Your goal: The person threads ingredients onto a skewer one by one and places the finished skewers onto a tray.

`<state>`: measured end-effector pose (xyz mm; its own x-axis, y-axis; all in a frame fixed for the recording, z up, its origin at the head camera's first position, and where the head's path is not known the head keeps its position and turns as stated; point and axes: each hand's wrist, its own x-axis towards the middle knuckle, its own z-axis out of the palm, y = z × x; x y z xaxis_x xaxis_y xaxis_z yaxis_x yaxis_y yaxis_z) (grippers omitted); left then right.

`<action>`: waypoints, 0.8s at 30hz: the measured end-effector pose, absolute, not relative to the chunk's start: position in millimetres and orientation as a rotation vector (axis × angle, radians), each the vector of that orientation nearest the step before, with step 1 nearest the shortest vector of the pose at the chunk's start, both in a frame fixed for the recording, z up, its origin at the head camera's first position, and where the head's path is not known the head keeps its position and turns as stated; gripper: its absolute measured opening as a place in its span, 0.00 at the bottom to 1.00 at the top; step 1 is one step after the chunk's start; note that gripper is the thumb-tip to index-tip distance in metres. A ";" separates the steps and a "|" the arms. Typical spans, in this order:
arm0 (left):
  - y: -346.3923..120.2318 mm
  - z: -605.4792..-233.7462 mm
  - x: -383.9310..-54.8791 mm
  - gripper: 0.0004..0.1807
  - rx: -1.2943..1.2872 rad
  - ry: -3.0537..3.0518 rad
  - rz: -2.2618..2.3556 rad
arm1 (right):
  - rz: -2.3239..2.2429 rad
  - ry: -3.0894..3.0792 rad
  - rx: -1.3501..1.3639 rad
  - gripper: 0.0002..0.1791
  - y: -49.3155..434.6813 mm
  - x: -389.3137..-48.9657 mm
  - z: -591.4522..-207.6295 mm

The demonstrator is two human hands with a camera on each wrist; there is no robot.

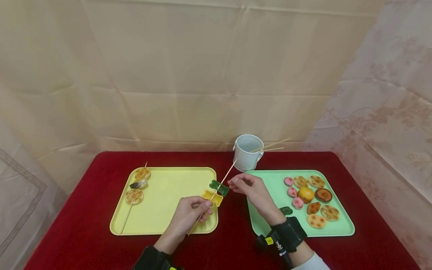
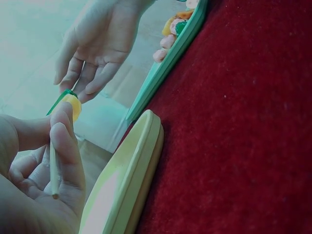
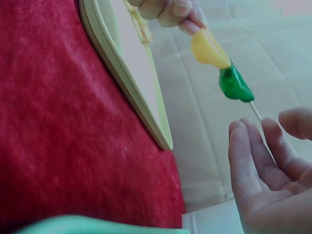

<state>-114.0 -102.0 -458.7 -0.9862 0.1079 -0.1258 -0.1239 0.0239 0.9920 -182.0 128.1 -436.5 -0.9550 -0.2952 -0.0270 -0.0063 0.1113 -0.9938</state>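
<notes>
My left hand [image 1: 192, 212] pinches a thin wooden skewer [image 1: 230, 171] between thumb and fingers, above the right edge of the yellow tray [image 1: 175, 187]. Threaded on it are a yellow piece [image 1: 212, 198], close to the left fingertips, and a dark green pepper-like piece [image 1: 219, 188] just beyond. My right hand [image 1: 251, 191] is beside the skewer's upper part. In the right wrist view, the right thumb is apart from the loosely bent fingers [image 3: 238, 146], and the green piece [image 3: 235, 84] sits clear of them. Whether a right finger touches the stick is unclear.
A finished-looking skewer with round pieces [image 1: 134, 196] lies along the yellow tray's left side. The green tray [image 1: 270, 183] on the right bears several toy foods, including a green piece [image 1: 286, 210]. Behind stands a white bucket [image 1: 248, 153] with sticks leaning in it.
</notes>
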 end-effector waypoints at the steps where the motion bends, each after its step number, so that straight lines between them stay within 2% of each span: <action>1: -101.9 -458.8 -115.1 0.13 -0.014 2.122 2.086 | -1.929 2.177 -0.294 0.17 129.4 -183.1 -435.2; 7: -104.2 -457.9 -118.0 0.13 -0.002 2.123 2.076 | -1.808 2.287 -0.341 0.15 143.6 -187.9 -426.7; 16: -118.1 -453.9 -114.0 0.12 -0.076 2.168 2.061 | -1.553 2.499 -0.463 0.14 190.9 -188.1 -415.8; 24: -133.4 -449.1 -115.7 0.11 -0.177 2.197 2.076 | -1.126 2.637 -0.726 0.14 234.2 -185.8 -416.9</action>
<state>-115.7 -133.4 -449.1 -0.9867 -0.0064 -0.1624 -0.1625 0.0559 0.9851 -185.8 234.2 -416.9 -0.8637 -0.5035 0.0224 -0.3645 0.5932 -0.7178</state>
